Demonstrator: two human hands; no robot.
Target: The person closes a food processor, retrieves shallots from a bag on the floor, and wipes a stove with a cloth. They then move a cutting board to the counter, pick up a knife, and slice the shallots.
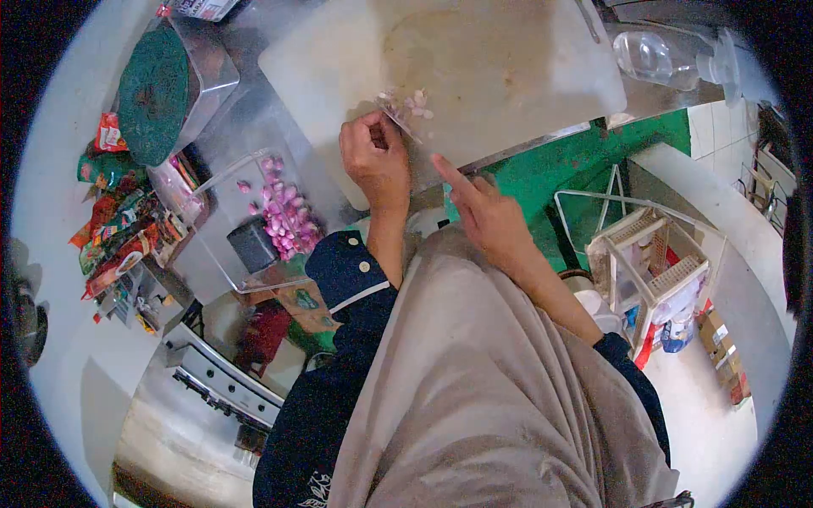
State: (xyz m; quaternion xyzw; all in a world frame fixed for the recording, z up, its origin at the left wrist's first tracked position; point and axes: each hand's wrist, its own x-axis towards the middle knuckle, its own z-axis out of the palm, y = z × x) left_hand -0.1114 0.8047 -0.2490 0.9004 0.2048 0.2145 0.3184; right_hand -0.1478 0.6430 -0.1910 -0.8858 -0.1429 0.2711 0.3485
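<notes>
My right hand (pixel 491 212) is closed, its index finger stretched out in line with a thin knife blade (pixel 408 129). The knife's handle is hidden in that hand. My left hand (pixel 373 161) is curled with its fingers pinched together beside the blade's far end; what they hold is hidden. Pale pinkish slices, apparently shallot (pixel 417 103), lie around the blade tip on a large whitish cutting board (pixel 330 80). To the left, a clear plastic tub (pixel 212 264) holds many pink peeled shallots (pixel 286 207) and a dark cup-like object (pixel 252 243).
A clear container with a green round lid (pixel 152 97) stands at upper left, above colourful packets (pixel 127 233). A transparent jar (pixel 656 59) lies at upper right. Below right are a cream plastic rack (pixel 652 254) and green floor (pixel 525 182). A stove (pixel 220 377) is lower left.
</notes>
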